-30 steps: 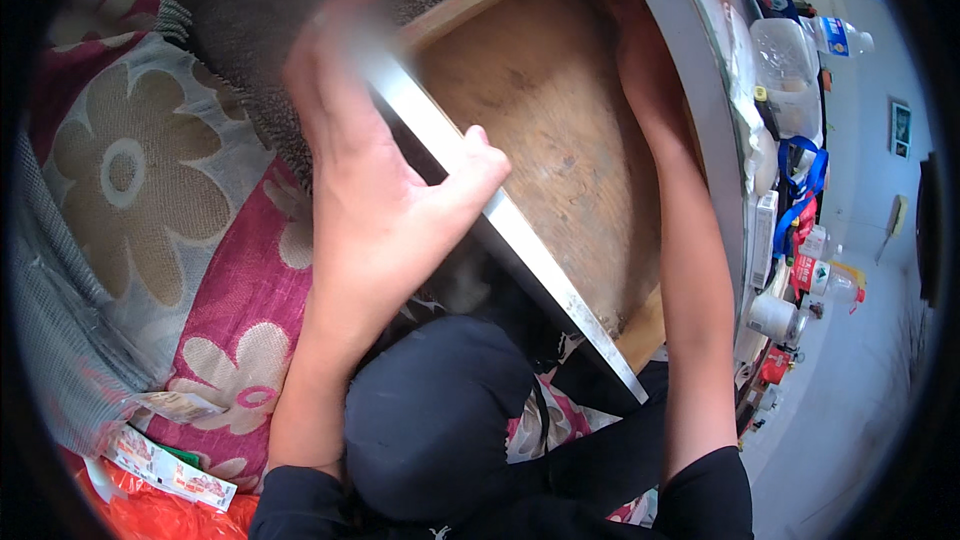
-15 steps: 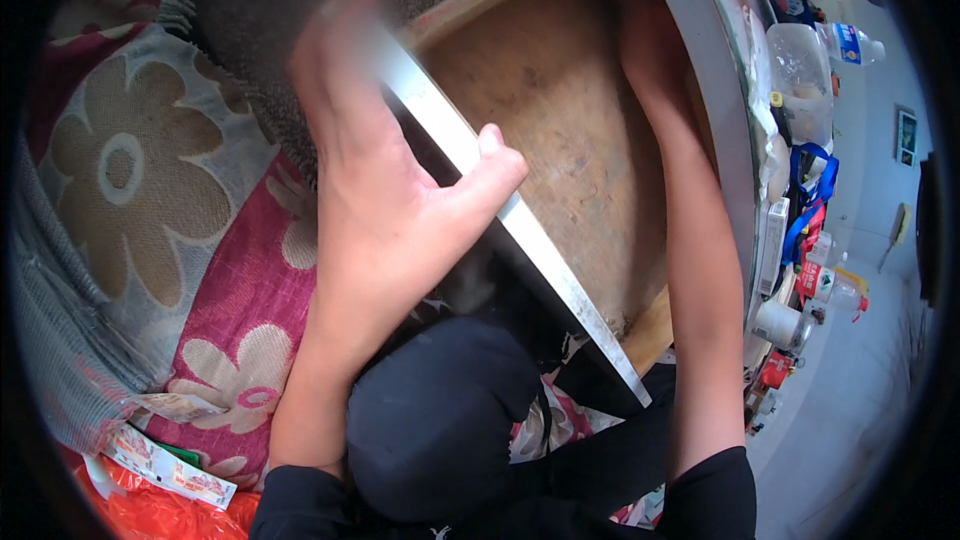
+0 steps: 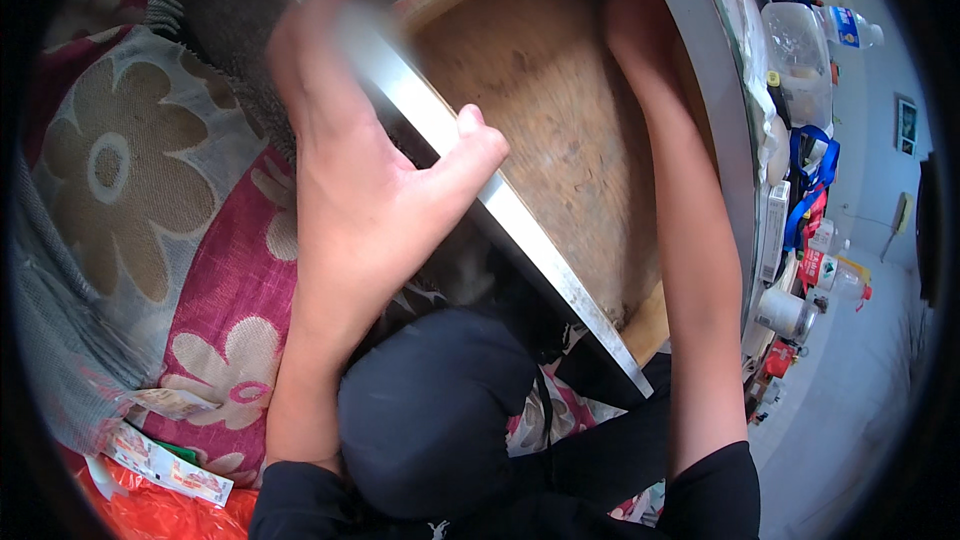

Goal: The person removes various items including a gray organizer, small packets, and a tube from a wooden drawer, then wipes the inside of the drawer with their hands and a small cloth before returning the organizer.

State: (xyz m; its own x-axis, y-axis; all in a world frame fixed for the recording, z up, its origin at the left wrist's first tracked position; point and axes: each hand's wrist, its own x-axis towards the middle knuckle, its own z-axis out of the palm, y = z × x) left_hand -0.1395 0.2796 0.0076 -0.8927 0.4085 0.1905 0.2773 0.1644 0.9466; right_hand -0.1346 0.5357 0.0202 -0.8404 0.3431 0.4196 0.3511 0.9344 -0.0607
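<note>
A wooden drawer (image 3: 545,130) is pulled out from under a table, its inside brown and stained. My left hand (image 3: 350,150) grips the white front panel (image 3: 530,225) of the drawer, thumb over the top edge and fingers along the outer side. Its fingertips are blurred. Deep in the drawer's far right corner, beneath the table edge, reaches my right hand (image 3: 632,10). Shadow covers its fingers, so what they touch does not show. The drawer's floor is bare where it shows.
The grey table edge (image 3: 705,70) overhangs the drawer. On the tabletop stand a clear plastic container (image 3: 797,60), a blue strap (image 3: 815,180), a white box (image 3: 774,230) and several bottles. My knee (image 3: 430,410) is below the drawer. A flowered sofa cover (image 3: 130,170) and a red plastic bag (image 3: 180,510) lie at left.
My left hand and the drawer front have shifted slightly left and up in the picture. My right hand remains inside the drawer, also a little further left.
</note>
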